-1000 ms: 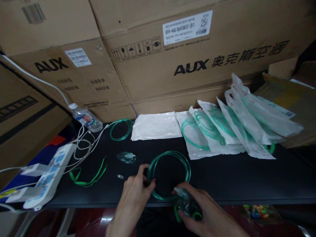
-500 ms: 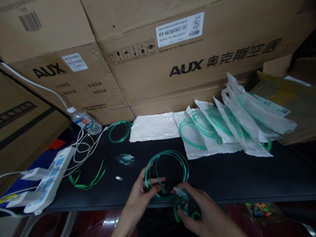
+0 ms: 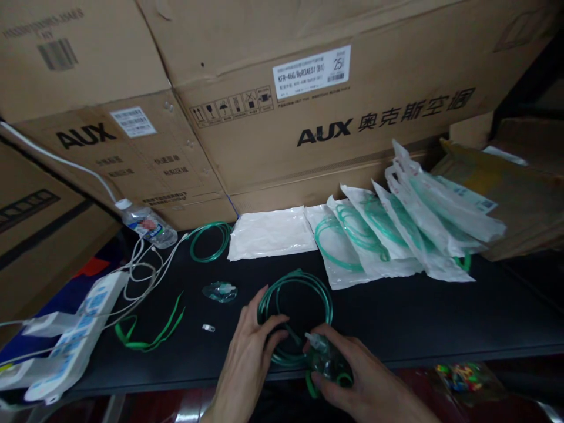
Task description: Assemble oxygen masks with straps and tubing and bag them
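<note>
My left hand (image 3: 247, 346) has its fingers curled round the left side of a coil of green oxygen tubing (image 3: 328, 302) near the table's front edge. One end of that tubing lies loose inside the coil, pointing toward the mask. In my right hand (image 3: 359, 370) is a clear green oxygen mask (image 3: 328, 358), its pale connector facing left and its green strap hanging below. The right fingers are closed on the mask. To the left lie another small clear mask (image 3: 221, 291), a small metal clip (image 3: 208, 328) and a loose green strap (image 3: 152, 343).
Bagged tubing sets (image 3: 374, 235) overlap at the right rear beside a white flat packet (image 3: 273, 235). Another green coil (image 3: 209, 241) lies near a plastic bottle (image 3: 147, 223). A power strip (image 3: 79, 335) with white cables runs along the left. Large cardboard boxes (image 3: 247, 158) stand behind.
My left hand has rolled further over the coil, with thumb and finger now closer to the tubing's loose end. My right hand keeps its hold on the mask. The view has shifted slightly.
</note>
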`<action>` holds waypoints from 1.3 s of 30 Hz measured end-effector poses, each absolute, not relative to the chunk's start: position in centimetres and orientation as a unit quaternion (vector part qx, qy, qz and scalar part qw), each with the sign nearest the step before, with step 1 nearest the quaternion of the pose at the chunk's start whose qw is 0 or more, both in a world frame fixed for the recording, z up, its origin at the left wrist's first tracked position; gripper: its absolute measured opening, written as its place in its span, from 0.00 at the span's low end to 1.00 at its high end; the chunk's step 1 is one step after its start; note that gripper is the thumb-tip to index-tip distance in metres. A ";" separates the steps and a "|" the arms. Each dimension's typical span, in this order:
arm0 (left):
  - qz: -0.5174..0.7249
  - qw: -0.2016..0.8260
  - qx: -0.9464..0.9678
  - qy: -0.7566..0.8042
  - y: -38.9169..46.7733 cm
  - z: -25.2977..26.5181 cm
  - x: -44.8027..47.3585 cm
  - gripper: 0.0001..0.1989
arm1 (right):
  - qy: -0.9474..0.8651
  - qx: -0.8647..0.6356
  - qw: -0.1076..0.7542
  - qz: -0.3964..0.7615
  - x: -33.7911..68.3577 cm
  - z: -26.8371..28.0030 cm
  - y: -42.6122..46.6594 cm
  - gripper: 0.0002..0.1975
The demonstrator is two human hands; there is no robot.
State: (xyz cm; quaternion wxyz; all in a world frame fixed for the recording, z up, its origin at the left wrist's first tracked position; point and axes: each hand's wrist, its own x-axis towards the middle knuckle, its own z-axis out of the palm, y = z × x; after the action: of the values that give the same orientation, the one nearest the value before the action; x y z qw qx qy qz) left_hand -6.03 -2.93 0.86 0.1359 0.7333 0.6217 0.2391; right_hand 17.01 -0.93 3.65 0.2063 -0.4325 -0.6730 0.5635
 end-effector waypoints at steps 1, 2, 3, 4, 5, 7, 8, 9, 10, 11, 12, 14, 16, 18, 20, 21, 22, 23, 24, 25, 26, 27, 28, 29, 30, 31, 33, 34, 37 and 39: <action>0.230 0.116 0.744 0.617 -2.7 0.9 -6.1 0.11 | -0.671 -0.431 0.203 0.568 17.0 3.7 -0.7 0.09; 0.223 0.098 0.755 0.609 -2.5 1.0 -6.2 0.10 | -0.668 -0.434 0.202 0.570 17.0 3.6 -0.6 0.08; 0.216 0.083 0.769 0.595 -2.2 1.2 -6.3 0.08 | -0.662 -0.441 0.202 0.571 16.9 3.5 -0.4 0.07; 0.210 0.076 0.786 0.577 -2.1 1.4 -6.4 0.08 | -0.656 -0.448 0.205 0.572 16.9 3.3 -0.3 0.06; 0.210 0.076 0.800 0.557 -2.0 1.5 -6.4 0.07 | -0.648 -0.454 0.212 0.574 16.9 3.0 -0.2 0.05; 0.228 0.101 0.815 0.523 -2.0 1.6 -6.4 0.06 | -0.633 -0.463 0.235 0.574 16.8 2.4 -0.2 0.07; 0.246 0.121 0.813 0.514 -2.0 1.4 -6.3 0.07 | -0.628 -0.467 0.247 0.571 16.7 2.1 -0.2 0.08; 0.266 0.144 0.804 0.512 -2.2 1.2 -6.2 0.07 | -0.625 -0.473 0.258 0.565 16.6 1.8 -0.1 0.08; 0.286 0.165 0.790 0.516 -2.3 1.0 -6.0 0.07 | -0.620 -0.482 0.271 0.557 16.5 1.5 -0.1 0.09; 0.302 0.185 0.775 0.524 -2.5 0.7 -5.8 0.07 | -0.612 -0.490 0.282 0.553 16.5 1.4 -0.1 0.10; 0.311 0.205 0.758 0.535 -2.6 0.4 -5.6 0.08 | -0.600 -0.495 0.291 0.557 16.4 1.3 0.0 0.11; 0.312 0.242 0.731 0.557 -2.8 0.2 -5.1 0.12 | -0.558 -0.479 0.305 0.605 16.4 1.3 0.1 0.15; 0.305 0.277 0.710 0.571 -2.8 0.3 -4.6 0.14 | -0.489 -0.448 0.321 0.676 16.4 1.5 0.0 0.19; 0.305 0.306 0.685 0.586 -2.7 0.6 -4.2 0.14 | -0.407 -0.427 0.345 0.730 16.7 1.8 -0.2 0.23; 0.319 0.328 0.657 0.599 -2.5 1.0 -4.1 0.13 | -0.333 -0.412 0.367 0.765 17.1 2.0 -0.4 0.30; 0.328 0.337 0.646 0.601 -2.4 1.1 -4.2 0.12 | -0.302 -0.399 0.372 0.782 17.3 2.1 -0.5 0.32; 0.337 0.346 0.640 0.597 -2.4 1.1 -4.2 0.12 | -0.277 -0.383 0.373 0.798 17.6 2.2 -0.5 0.33; 0.344 0.353 0.638 0.591 -2.3 1.1 -4.3 0.12 | -0.262 -0.371 0.367 0.812 17.8 2.3 -0.4 0.34; 0.350 0.360 0.639 0.583 -2.3 1.0 -4.4 0.12 | -0.259 -0.368 0.358 0.818 18.1 2.4 -0.2 0.33; 0.356 0.364 0.640 0.575 -2.3 0.9 -4.5 0.12 | -0.269 -0.377 0.347 0.816 18.4 2.4 0.0 0.32; 0.361 0.368 0.641 0.568 -2.3 0.9 -4.6 0.12 | -0.293 -0.396 0.334 0.804 18.7 2.5 0.2 0.31; 0.364 0.373 0.642 0.563 -2.3 0.8 -4.7 0.12 | -0.329 -0.420 0.320 0.783 18.9 2.6 0.5 0.30; 0.368 0.377 0.641 0.558 -2.3 0.8 -4.7 0.12 | -0.370 -0.441 0.306 0.758 19.1 2.6 0.8 0.28; 0.371 0.381 0.640 0.554 -2.3 0.7 -4.8 0.12 | -0.410 -0.456 0.292 0.734 19.3 2.7 1.0 0.27; 0.373 0.387 0.638 0.552 -2.3 0.7 -4.8 0.12 | -0.445 -0.461 0.280 0.715 19.4 2.7 1.2 0.25; 0.373 0.392 0.635 0.550 -2.3 0.7 -4.8 0.12 | -0.472 -0.460 0.267 0.703 19.5 2.8 1.4 0.23; 0.373 0.400 0.633 0.548 -2.3 0.7 -4.8 0.12 | -0.511 -0.451 0.239 0.692 19.5 2.8 1.5 0.22; 0.373 0.400 0.634 0.546 -2.4 0.7 -4.8 0.12 | -0.526 -0.447 0.227 0.687 19.4 2.8 1.6 0.21; 0.374 0.387 0.649 0.538 -2.4 0.6 -4.9 0.12 | -0.564 -0.448 0.204 0.663 19.0 3.0 1.5 0.21; 0.374 0.377 0.660 0.531 -2.4 0.6 -4.9 0.12 | -0.579 -0.452 0.197 0.649 18.8 3.3 1.5 0.20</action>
State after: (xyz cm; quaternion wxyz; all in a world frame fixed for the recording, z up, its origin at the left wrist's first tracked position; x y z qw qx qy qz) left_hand -4.93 -2.39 0.60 0.3772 0.6597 0.5313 0.3745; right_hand 18.81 1.50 3.28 0.1970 -0.4523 -0.5787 0.6494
